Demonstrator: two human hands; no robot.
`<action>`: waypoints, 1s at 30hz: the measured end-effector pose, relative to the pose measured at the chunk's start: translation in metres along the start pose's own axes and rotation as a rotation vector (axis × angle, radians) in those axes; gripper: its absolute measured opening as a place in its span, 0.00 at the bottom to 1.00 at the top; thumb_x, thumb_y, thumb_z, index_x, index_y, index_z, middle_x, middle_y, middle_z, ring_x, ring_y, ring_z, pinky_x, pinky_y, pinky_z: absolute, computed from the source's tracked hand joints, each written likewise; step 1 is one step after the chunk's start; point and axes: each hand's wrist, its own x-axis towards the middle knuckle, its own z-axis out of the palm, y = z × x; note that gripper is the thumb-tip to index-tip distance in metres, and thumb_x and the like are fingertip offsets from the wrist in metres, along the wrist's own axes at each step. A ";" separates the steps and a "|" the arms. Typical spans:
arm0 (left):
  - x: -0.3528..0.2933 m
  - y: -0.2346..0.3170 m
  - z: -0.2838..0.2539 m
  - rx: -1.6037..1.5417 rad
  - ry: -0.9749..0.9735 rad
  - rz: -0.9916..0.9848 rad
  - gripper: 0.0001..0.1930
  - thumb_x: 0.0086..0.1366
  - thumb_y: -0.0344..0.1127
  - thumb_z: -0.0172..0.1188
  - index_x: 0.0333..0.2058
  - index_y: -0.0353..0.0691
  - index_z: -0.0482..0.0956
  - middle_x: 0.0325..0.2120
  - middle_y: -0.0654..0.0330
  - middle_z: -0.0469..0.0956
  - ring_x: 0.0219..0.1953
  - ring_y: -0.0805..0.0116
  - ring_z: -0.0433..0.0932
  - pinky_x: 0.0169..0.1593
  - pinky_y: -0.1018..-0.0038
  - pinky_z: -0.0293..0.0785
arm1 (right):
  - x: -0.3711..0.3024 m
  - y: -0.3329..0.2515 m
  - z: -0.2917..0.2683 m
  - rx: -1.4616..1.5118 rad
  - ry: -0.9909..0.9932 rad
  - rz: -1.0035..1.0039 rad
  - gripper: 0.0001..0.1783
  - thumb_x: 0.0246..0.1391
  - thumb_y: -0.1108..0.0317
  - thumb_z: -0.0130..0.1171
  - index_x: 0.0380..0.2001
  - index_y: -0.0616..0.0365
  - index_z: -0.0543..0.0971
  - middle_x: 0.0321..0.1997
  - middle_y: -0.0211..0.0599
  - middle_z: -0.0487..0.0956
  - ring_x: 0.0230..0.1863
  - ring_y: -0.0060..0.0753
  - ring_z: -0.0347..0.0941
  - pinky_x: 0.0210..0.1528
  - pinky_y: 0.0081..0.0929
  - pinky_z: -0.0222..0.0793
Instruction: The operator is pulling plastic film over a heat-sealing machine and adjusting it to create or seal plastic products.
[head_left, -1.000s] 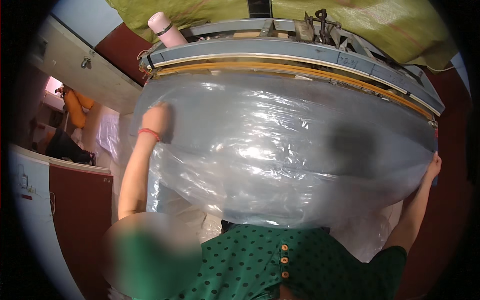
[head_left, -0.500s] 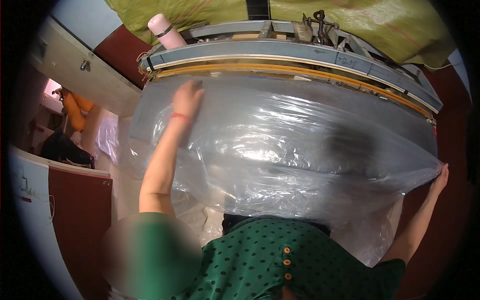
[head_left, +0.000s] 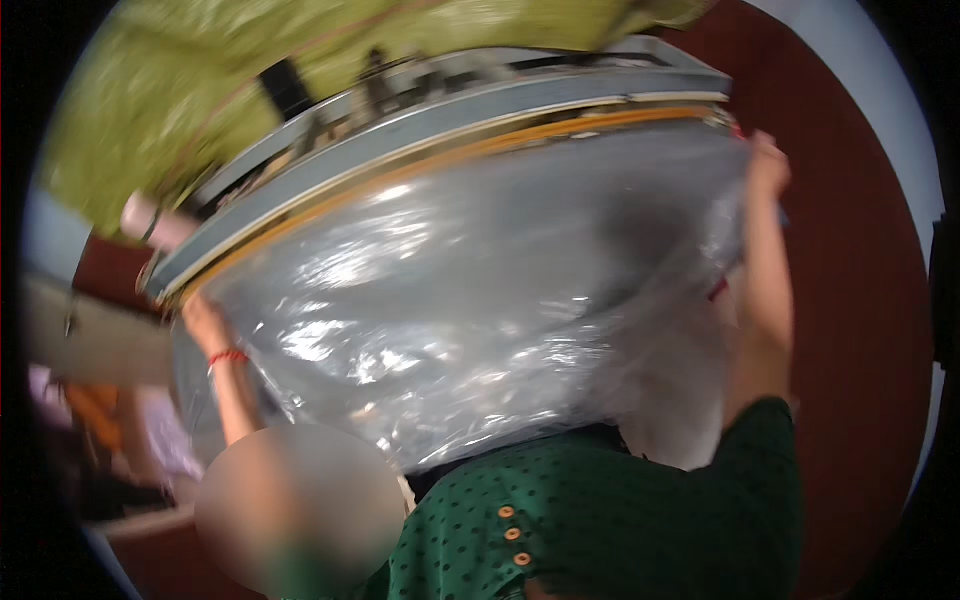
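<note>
A large clear plastic sheet (head_left: 430,270) is spread wide across a grey work surface in front of me, wrinkled and shiny, its near part reaching my body. My left hand (head_left: 205,322) is closed on the sheet's far left corner, close to the left end of a long metal frame. At the far right corner, my right hand (head_left: 768,165) grips the plastic beside the frame's right end. Both arms are stretched out, and motion smears the fingers a little. The surface beneath shows through the film.
Along the far side runs the long grey metal frame (head_left: 480,112) with an orange strip (head_left: 440,160) on its near edge. A pink bottle (head_left: 165,224) leans behind its left end. Yellow-green sheeting (head_left: 200,100) hangs beyond. A dark red panel (head_left: 850,300) stands at the right.
My view has turned, tilting the frame. My right hand has gone from the near right to the far right corner with the plastic. My left hand, earlier lying on the sheet, now grips its left corner.
</note>
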 end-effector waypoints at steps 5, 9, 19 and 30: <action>0.002 -0.012 0.064 -0.396 -0.077 -0.627 0.13 0.56 0.39 0.48 0.24 0.34 0.71 0.18 0.65 0.68 0.21 0.75 0.64 0.27 0.78 0.63 | -0.031 -0.001 0.098 0.646 0.002 0.152 0.17 0.47 0.56 0.58 0.25 0.62 0.76 0.26 0.32 0.76 0.28 0.24 0.69 0.34 0.26 0.65; 0.015 -0.056 0.054 -0.368 0.051 -0.542 0.11 0.57 0.38 0.50 0.24 0.35 0.71 0.17 0.69 0.65 0.20 0.79 0.60 0.24 0.81 0.58 | -0.041 -0.067 0.109 0.883 -0.052 0.262 0.14 0.46 0.61 0.59 0.25 0.64 0.75 0.23 0.32 0.75 0.25 0.21 0.67 0.31 0.21 0.64; 0.025 -0.060 0.059 -0.434 0.121 -0.502 0.10 0.55 0.37 0.57 0.23 0.38 0.71 0.18 0.71 0.66 0.22 0.82 0.60 0.27 0.84 0.58 | -0.029 -0.067 0.127 0.681 0.049 0.386 0.17 0.34 0.62 0.64 0.23 0.61 0.71 0.24 0.42 0.75 0.29 0.38 0.72 0.37 0.29 0.66; 0.030 -0.021 0.037 -0.485 0.148 -0.830 0.11 0.52 0.32 0.42 0.23 0.33 0.73 0.19 0.59 0.74 0.16 0.74 0.68 0.19 0.79 0.65 | -0.028 -0.085 0.095 0.921 0.062 0.528 0.08 0.53 0.68 0.45 0.30 0.63 0.63 0.22 0.45 0.72 0.15 0.34 0.70 0.15 0.28 0.68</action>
